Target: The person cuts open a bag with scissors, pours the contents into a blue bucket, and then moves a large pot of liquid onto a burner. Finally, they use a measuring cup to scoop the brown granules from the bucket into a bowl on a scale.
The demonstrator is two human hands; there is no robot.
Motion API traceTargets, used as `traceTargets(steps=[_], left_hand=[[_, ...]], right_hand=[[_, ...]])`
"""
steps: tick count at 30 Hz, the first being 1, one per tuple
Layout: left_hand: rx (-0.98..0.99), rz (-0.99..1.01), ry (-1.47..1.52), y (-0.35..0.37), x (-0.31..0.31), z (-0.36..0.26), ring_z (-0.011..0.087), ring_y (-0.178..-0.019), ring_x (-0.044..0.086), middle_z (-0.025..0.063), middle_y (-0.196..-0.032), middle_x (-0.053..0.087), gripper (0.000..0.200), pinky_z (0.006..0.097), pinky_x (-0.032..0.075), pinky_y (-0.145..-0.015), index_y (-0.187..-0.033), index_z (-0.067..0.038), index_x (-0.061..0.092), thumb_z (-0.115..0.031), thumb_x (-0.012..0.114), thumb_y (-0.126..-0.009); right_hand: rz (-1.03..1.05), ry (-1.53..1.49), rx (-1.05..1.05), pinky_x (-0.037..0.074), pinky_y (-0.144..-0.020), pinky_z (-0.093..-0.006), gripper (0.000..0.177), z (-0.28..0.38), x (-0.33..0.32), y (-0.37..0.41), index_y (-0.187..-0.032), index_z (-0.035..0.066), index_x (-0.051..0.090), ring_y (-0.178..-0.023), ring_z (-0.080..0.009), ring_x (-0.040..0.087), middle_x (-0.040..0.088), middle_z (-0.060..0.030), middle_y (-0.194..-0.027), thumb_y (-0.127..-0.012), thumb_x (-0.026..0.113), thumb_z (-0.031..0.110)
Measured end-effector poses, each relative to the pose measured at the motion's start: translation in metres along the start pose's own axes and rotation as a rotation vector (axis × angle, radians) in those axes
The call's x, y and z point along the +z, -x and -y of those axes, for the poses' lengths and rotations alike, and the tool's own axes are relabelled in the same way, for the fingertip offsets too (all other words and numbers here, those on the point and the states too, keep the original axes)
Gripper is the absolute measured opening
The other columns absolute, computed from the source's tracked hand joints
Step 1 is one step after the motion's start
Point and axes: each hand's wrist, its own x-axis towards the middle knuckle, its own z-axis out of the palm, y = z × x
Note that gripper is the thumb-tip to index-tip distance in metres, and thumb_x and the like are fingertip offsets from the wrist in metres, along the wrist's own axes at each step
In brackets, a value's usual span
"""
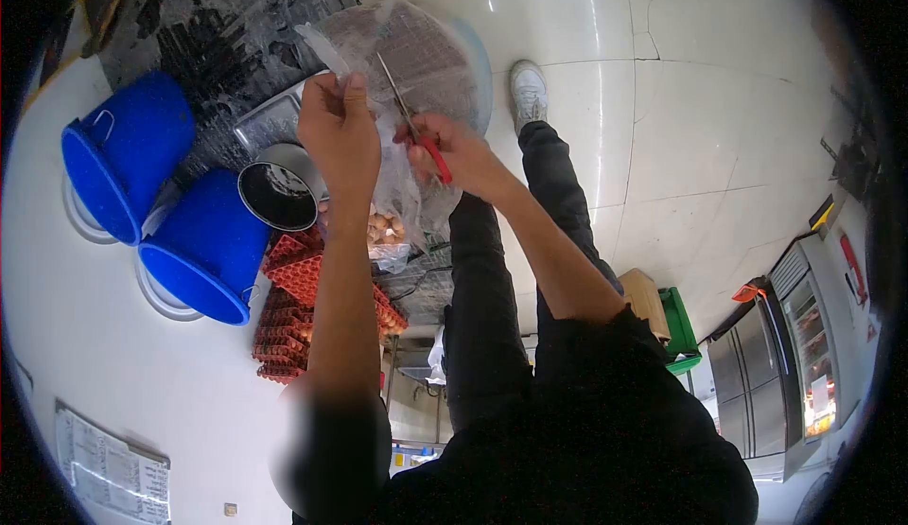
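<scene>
In the head view my left hand (340, 132) pinches an edge of clear plastic film (326, 52), fingers closed. My right hand (463, 156) grips scissors (436, 160) with red handles, their metal blades pointing up and away beside my left hand. The film hangs down between my hands. Behind them is a large round tub (478, 61) with brownish contents, seen partly through plastic. Below my hands several brown eggs (383, 230) show in a clear bag.
Two blue buckets (156, 128) lie tilted at left beside a dark metal pot (279, 189) and a steel tray (265, 123). Red egg trays (284, 326) are stacked lower down. A green bin (679, 326) and a glass-door fridge (809, 345) stand at right.
</scene>
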Motion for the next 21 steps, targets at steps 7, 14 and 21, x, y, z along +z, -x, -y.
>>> traceTargets(steps=[7,14,21], left_hand=[[0.01,0.018,0.022,-0.006,-0.002,-0.002,0.0065,-0.054,0.047,0.0023,-0.065,0.052,0.015,0.0233,0.037,-0.048,-0.081,0.001,0.051,-0.009,0.061,-0.086],[0.156,0.047,-0.153,-0.007,-0.015,-0.01,0.0083,-0.056,0.047,0.0033,-0.063,0.052,0.018,0.0252,0.037,-0.051,-0.079,0.0,0.05,-0.012,0.062,-0.086],[0.086,0.076,-0.13,-0.006,-0.037,-0.008,0.01,-0.057,0.048,0.0049,-0.064,0.053,0.018,0.0265,0.039,-0.052,-0.08,0.0,0.051,-0.013,0.062,-0.086]], right_hand=[[-0.045,-0.057,-0.007,0.04,-0.054,-0.022,0.031,0.015,0.002,0.004,-0.1,0.002,0.06,-0.061,-0.0072,0.051,0.058,-0.001,-0.073,-0.08,0.07,0.024],[-0.11,0.069,0.002,0.041,-0.054,-0.0231,0.034,0.043,0.013,-0.024,-0.094,0.001,0.062,-0.061,-0.0061,0.051,0.059,-0.0006,-0.071,-0.079,0.072,0.03],[-0.027,0.102,0.042,0.035,-0.047,-0.0195,0.027,0.055,0.013,-0.02,-0.095,0.003,0.058,-0.055,-0.005,0.05,0.054,0.0018,-0.064,-0.084,0.068,0.025]])
